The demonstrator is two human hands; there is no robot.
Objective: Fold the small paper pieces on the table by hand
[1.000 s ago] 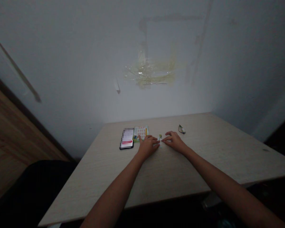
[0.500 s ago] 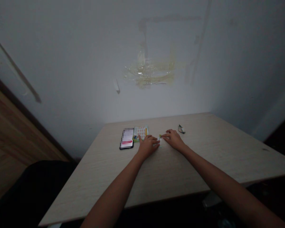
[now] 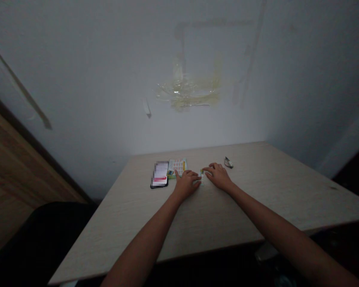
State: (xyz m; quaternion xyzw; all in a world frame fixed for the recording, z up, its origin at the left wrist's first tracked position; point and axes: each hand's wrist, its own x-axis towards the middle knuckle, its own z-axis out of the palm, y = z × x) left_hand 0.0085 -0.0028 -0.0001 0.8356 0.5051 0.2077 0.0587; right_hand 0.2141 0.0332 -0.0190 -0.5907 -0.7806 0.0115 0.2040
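Centrally — left fingers (image 3: 192, 173) spread, right fingers (image 3: 210, 170) parted at small strip (image 3: 202, 178) — table's front edge (image 3: 209, 249) well apart.

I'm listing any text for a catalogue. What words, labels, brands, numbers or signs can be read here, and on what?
No text can be read.
Phone: screen partly pixelated, the rest too small.
Sheet: rows of print, too small.
Strip between left hand and right hand: too small.
Scrap: too small.

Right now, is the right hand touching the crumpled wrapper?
Apart: the head view shows a strip of tabletop between the right hand and the crumpled wrapper.
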